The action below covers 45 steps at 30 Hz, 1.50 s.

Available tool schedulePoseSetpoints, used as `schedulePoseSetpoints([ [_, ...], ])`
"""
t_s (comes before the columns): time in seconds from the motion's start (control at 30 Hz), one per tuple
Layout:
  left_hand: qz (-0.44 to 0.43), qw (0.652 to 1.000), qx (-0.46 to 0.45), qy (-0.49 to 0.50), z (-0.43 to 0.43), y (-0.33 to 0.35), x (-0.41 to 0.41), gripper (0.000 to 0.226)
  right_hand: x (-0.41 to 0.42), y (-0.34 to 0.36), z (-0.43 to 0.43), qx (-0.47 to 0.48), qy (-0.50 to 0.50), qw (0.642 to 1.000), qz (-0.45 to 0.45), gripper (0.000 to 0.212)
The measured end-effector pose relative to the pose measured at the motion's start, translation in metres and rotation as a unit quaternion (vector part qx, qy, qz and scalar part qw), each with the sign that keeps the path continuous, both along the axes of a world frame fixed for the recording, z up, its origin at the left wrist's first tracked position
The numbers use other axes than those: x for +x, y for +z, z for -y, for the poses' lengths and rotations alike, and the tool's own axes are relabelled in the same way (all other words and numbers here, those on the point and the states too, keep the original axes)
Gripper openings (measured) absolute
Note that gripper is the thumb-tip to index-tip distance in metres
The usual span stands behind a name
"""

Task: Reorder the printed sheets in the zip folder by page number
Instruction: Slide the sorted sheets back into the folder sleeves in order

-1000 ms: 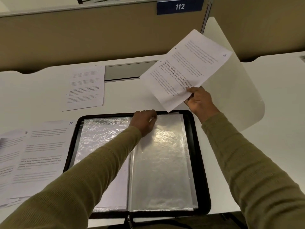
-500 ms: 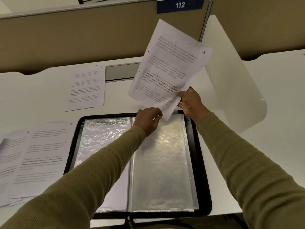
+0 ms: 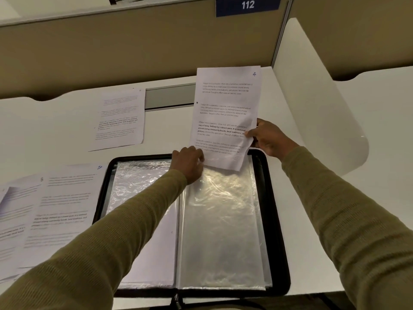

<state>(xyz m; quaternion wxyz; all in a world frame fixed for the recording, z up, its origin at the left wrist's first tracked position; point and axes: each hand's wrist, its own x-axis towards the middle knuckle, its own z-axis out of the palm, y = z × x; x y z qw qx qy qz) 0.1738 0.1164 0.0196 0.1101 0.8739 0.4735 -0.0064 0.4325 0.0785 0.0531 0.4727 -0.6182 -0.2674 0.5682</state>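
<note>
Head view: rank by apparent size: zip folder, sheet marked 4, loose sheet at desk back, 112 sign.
1. zip folder
2. sheet marked 4, raised nearer the camera, so its true lead is unsure
3. loose sheet at desk back
4. 112 sign

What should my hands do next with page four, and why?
Probably slide the sheet marked 4 down into the right-hand sleeve: the right hand holds it upright, bottom edge at the sleeve's top, where the left hand grips the plastic.

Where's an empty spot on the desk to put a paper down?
Bare desk lies right of the zip folder, up to the white divider, and left of the far sheet. Left of the folder is crowded with overlapping sheets.
</note>
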Motion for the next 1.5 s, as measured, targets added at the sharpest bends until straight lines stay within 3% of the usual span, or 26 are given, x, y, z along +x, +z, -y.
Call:
schedulePoseSetpoints([
  [0.1, -0.018, 0.999, -0.002, 0.046, -0.006, -0.003, -0.009, 0.016, 0.005, 0.000, -0.003, -0.002, 0.003, 1.000, 0.001, 0.034],
  [0.3, 0.109, 0.983, -0.073, 0.127, -0.013, -0.004, -0.010, 0.003, 0.009, -0.003, -0.014, -0.033, 0.058, 0.998, -0.003, 0.040],
  [0.5, 0.131, 0.971, -0.099, 0.173, -0.017, -0.005, -0.009, 0.003, -0.001, -0.009, -0.020, -0.083, 0.098, 0.991, 0.025, 0.040],
  [0.63, 0.074, 0.987, -0.057, 0.128, -0.013, -0.006, -0.008, 0.017, -0.004, -0.013, -0.018, -0.113, 0.133, 0.983, 0.054, 0.038],
  [0.8, 0.075, 0.993, -0.054, 0.066, -0.014, -0.002, 0.006, 0.015, -0.009, -0.013, -0.018, -0.137, 0.156, 0.976, 0.071, 0.023],
  [0.93, 0.063, 0.994, -0.063, 0.055, -0.023, 0.002, 0.012, 0.016, -0.011, -0.009, -0.010, -0.140, 0.186, 0.961, 0.150, 0.023],
  [1.1, 0.026, 0.996, -0.072, 0.055, -0.043, 0.006, 0.024, 0.030, -0.018, -0.013, 0.006, -0.110, 0.110, 0.971, 0.181, 0.015],
  [1.23, 0.005, 0.997, -0.051, 0.061, -0.069, 0.011, 0.045, 0.054, -0.028, -0.031, 0.031, -0.111, 0.003, 0.971, 0.213, 0.032],
  [1.4, -0.058, 0.996, -0.050, 0.041, -0.100, 0.010, 0.077, 0.074, -0.044, -0.057, 0.069, -0.091, -0.053, 0.961, 0.256, 0.035],
  [1.5, -0.107, 0.993, -0.052, 0.012, -0.115, 0.006, 0.093, 0.077, -0.047, -0.066, 0.083, -0.069, -0.085, 0.966, 0.235, 0.033],
])
